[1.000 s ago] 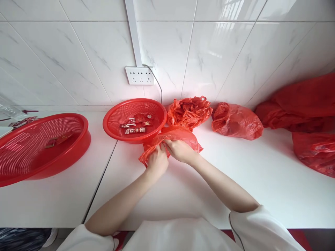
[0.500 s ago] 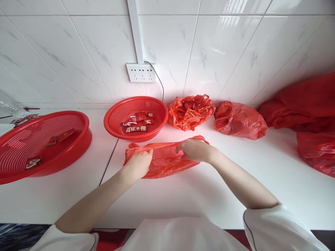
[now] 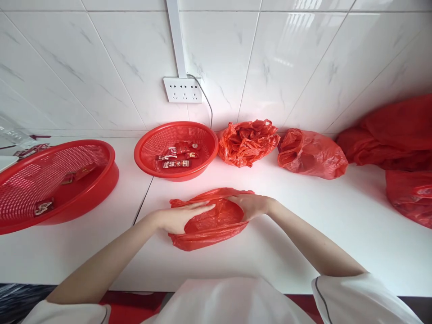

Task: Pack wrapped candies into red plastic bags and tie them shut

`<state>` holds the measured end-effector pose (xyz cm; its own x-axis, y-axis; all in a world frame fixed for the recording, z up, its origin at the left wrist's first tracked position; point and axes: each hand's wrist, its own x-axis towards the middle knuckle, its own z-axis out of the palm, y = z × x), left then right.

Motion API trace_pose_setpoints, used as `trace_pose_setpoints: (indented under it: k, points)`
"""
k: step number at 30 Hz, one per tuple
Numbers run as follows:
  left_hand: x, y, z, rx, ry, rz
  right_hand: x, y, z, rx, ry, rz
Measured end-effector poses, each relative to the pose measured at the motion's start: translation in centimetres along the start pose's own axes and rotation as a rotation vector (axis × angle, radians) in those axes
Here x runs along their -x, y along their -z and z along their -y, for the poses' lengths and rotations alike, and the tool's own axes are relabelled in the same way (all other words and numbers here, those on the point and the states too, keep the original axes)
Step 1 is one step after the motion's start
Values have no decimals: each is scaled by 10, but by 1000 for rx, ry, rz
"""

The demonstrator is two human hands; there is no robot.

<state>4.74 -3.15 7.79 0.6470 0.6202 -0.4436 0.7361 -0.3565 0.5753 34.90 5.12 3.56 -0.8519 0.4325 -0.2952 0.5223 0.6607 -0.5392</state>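
Observation:
A red plastic bag [image 3: 209, 238] lies on the white table in front of me with its mouth spread and facing up. At its left end, my left hand [image 3: 180, 218] is open, with long straight fingers reaching over the mouth and the thumb against the inside. My right hand [image 3: 251, 206] reaches into the opening from the right. Its fingers are stretched and apart, partly behind the film. No contents show inside the bag. Just beyond it stands a round red plastic basket [image 3: 141, 166] with several small wrapped packets [image 3: 176, 164] in it.
A larger red basket [image 3: 84, 209] with a few packets stands at the left. Along the wall lie a crumpled heap of red bags [image 3: 248, 144], a bundled red bag [image 3: 313, 155] and bigger red bags [image 3: 398, 135]. A socket panel [image 3: 182, 90] with a cable is on the tiled wall.
The bag has come down onto the table, closer to me, and its mouth is rounder and wider. My left hand's closed fingers have straightened out, and my right hand has dropped slightly.

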Motion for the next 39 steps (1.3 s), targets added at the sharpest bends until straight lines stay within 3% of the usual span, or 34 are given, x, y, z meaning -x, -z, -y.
trace_pose_setpoints:
  k: [4,8,12,16,19,22,25,29,32,36,39]
  points:
    - [-6,1,11,131,27,-109,3,-3,-5,-80,32,-32]
    - [-8,3,19,204,28,-197,5,6,2,-13,-10,-45]
    - [-5,8,14,183,92,-321,4,14,23,55,64,-283]
    - [-4,4,-1,124,56,-395,-6,9,38,165,209,-490]
    - [-8,-5,-2,2,9,-429,-16,-4,31,261,236,-459]
    - [-14,-16,13,-74,-2,-419,-26,-19,11,292,167,-379]
    - [-17,-23,32,-55,38,-396,-30,-29,-10,271,109,-309]
    - [-18,-23,46,53,26,-432,-31,-33,-23,240,141,-301]
    - [-19,-16,45,321,10,-534,-30,-29,-20,198,158,-318]
    - [-21,4,37,1113,153,-775,-25,-12,-3,164,151,-464]
    - [-20,23,32,1642,200,-724,-23,11,15,192,147,-623]
